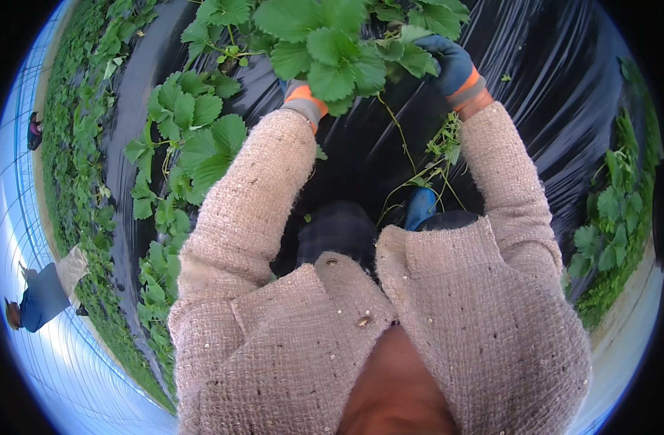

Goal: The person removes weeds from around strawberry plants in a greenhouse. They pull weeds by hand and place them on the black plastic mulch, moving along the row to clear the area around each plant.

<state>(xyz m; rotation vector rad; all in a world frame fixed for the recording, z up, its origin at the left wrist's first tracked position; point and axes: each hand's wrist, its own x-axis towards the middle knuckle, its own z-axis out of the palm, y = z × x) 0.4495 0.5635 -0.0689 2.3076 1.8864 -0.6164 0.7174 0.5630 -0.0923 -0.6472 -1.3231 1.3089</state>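
Note:
A leafy strawberry plant (334,60) grows before me over black plastic mulch film (359,163). My left hand (306,99), in a blue and grey glove with an orange band, reaches under its leaves. Foliage hides those fingers. At the plant's right side, my right hand (452,66), gloved in dark blue with an orange and grey cuff, touches the leaves. Its fingertips are partly covered, so a grip cannot be made out. A thin runner (396,122) hangs from the plant. Below my right wrist lies a tangle of green runners (445,138).
More strawberry plants (193,130) line the bed at left, with further rows (79,136) beyond. Another row (614,217) runs along the right. My blue boot (420,206) stands near the runners. Two other people, one in a blue top (44,299), are at far left.

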